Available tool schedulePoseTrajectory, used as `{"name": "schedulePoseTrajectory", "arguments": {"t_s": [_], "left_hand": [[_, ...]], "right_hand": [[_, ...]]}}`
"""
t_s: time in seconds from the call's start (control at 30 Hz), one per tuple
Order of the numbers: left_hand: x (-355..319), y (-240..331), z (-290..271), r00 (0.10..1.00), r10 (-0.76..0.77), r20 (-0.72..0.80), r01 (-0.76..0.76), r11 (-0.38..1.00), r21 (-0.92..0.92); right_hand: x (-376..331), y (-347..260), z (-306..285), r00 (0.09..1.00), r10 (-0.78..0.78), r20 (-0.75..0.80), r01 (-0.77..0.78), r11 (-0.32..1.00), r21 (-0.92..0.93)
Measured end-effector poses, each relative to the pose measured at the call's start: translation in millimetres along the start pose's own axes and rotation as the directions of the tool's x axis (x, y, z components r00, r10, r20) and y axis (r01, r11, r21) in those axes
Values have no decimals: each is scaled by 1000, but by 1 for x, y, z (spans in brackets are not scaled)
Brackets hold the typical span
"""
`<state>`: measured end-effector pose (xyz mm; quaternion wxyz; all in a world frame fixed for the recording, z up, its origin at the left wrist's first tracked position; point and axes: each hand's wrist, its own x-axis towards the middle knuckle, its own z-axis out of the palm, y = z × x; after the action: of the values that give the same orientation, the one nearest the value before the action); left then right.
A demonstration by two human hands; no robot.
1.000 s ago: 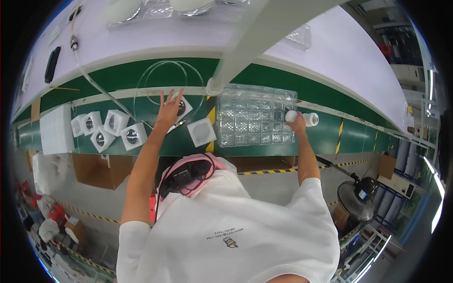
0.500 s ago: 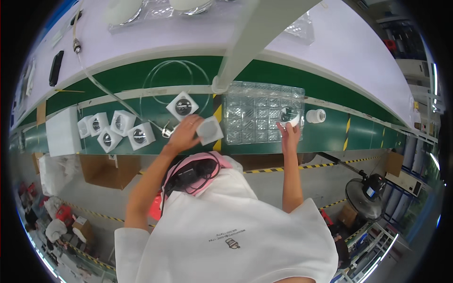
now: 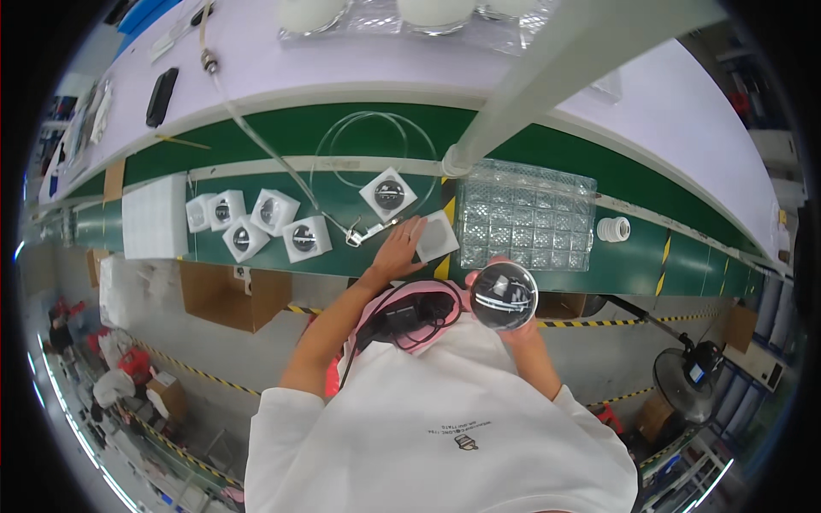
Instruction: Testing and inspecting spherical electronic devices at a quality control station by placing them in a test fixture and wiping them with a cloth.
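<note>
With the left hand [image 3: 398, 250] resting open-fingered against the white square box [image 3: 437, 237] on the green belt [image 3: 256, 158], the right hand [image 3: 513, 329] gripped the clear round lens [image 3: 504, 296] near the chest, where a loose grip might have dropped it.

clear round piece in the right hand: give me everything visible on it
The round clear piece looks like a glossy transparent dome or disc, dark through its middle, with pale streaks of reflection. The right hand holds it from below, raised in front of the chest, just short of the clear plastic tray. Finer parts are too small to tell.
</note>
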<state>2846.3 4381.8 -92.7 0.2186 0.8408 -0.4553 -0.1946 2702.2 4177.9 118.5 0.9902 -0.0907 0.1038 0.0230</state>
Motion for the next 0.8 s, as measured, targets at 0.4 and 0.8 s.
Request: {"name": "schedulePoseTrajectory", "arguments": {"t_s": [0.4,0.8], "left_hand": [[-88,-22,-2,903,-354,-242,341,935,-94],[-15,-61,-34,634,-703,-323,402,656,-638]], "right_hand": [[23,11,0,928,349,129,-350,937,-17],[35,8,8,910,325,258,-299,945,-133]]}}
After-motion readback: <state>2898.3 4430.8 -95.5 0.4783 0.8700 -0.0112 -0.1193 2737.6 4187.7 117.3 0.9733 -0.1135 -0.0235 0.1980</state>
